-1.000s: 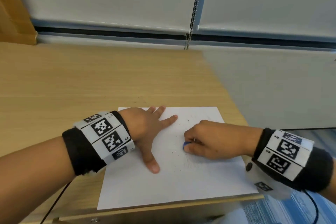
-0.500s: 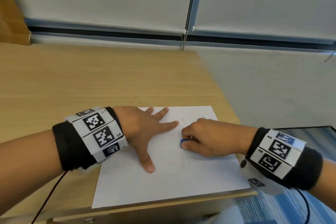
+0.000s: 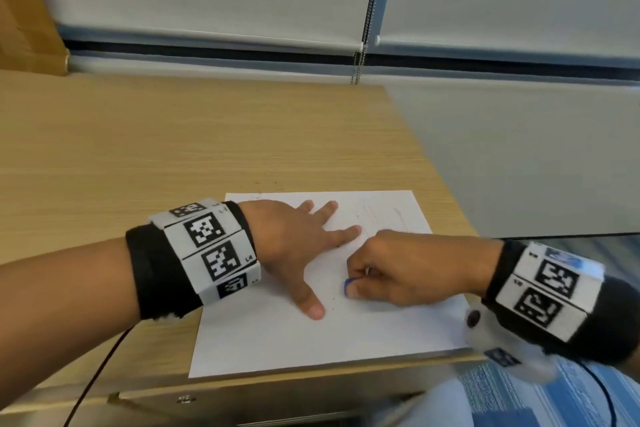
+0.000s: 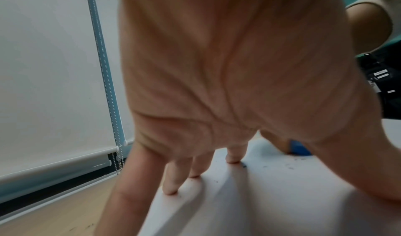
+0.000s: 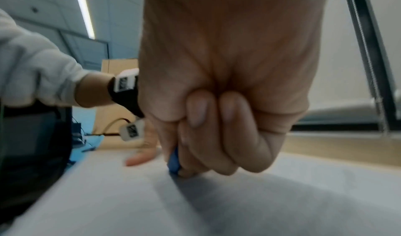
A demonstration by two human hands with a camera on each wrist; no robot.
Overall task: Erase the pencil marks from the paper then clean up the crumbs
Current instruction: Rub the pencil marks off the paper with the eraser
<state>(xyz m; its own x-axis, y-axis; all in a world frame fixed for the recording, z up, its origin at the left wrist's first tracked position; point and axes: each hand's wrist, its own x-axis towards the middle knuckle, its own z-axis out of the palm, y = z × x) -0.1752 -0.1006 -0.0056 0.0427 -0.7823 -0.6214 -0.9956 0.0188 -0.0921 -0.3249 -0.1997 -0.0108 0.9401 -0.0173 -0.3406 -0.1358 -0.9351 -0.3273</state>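
In the lower middle of the head view, the paper [image 3: 311, 333] lies flat on the worktop [image 3: 173, 149] near its front edge. The left hand [image 3: 294, 246] is spread on the sheet, fingers straight and splayed, thumb pointing toward the lower edge; this grip holds nothing and most likely pins the sheet so it cannot slide or crease under rubbing. Just right of that thumb, the right hand [image 3: 398, 270] is curled into a fist-like grip, pinching a small blue eraser [image 3: 347, 286] whose tip touches the paper. Dark crumbs [image 4: 288, 167] lie scattered beside the eraser. Faint pencil marks [image 3: 381, 215] remain toward the sheet's upper right, so erasing seems unfinished.
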